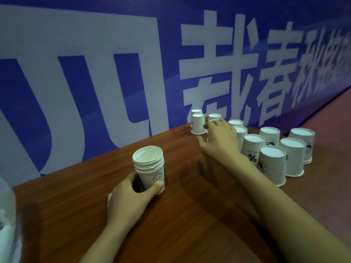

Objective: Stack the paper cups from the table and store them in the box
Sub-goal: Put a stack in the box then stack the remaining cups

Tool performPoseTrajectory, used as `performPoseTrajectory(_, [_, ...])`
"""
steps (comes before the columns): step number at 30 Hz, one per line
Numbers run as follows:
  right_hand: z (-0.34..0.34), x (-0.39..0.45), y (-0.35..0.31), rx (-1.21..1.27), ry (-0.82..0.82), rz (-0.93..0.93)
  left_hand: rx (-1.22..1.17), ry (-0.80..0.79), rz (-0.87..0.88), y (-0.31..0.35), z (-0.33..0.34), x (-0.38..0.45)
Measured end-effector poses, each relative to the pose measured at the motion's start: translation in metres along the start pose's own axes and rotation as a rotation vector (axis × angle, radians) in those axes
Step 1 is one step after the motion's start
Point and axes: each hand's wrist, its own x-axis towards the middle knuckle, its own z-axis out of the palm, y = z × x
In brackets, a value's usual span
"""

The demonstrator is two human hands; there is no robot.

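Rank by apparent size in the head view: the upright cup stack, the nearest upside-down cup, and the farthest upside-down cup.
1. Upright cup stack
2. Nearest upside-down cup, close to the stack in size
3. Farthest upside-down cup, smallest, though distance shrinks it

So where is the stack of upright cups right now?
In the head view, the stack of upright cups stands left of centre on the wooden table, held at its base by the left hand.
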Motion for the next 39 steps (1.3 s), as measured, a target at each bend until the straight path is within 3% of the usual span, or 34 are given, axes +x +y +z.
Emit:
performPoseTrajectory(4, [-0.053, -0.056, 0.016, 0.095, 0.244, -0.189, -0.081, -0.164, 0.073, 0.021, 0.011, -0.019])
performPoseTrajectory(8, [-0.085, -0.101, 0.074, 0.148, 0.421, 0.010, -0.022, -0.205, 0.130, 0.063, 0.044, -0.052])
performPoseTrajectory(12, [-0.082, -0.122, 0.110, 0.055, 0.239, 0.274, -0.002, -0.182, 0.161, 0.097, 0.086, -0.082])
performPoseTrajectory(15, [-0.073, -0.128, 0.115, 0.058, 0.134, 0.244, 0.016, -0.194, 0.180, 0.109, 0.094, -0.093])
performPoseTrajectory(23, [-0.050, -0.125, 0.117, 0.078, 0.037, 0.273, -0.147, -0.219, 0.169, 0.103, 0.085, -0.100])
performPoseTrajectory(25, [-0.047, -0.124, 0.119, 0.208, 0.045, 0.246, -0.173, -0.224, 0.177, 0.103, 0.086, -0.097])
performPoseTrajectory(29, [-0.061, -0.130, 0.112, 0.706, 0.058, 0.255, -0.225, -0.259, 0.176, 0.101, 0.087, -0.094])
performPoseTrajectory(32, [-0.085, -0.124, 0.098, 0.856, 0.056, 0.197, -0.248, -0.263, 0.175, 0.100, 0.087, -0.094])
performPoseTrajectory(35, [-0.121, -0.109, 0.078, 0.733, -0.040, 0.069, -0.276, -0.278, 0.167, 0.099, 0.086, -0.093])
performPoseTrajectory(39, [-0.163, -0.086, 0.058, 0.330, -0.091, -0.161, -0.295, -0.300, 0.164, 0.098, 0.085, -0.092])
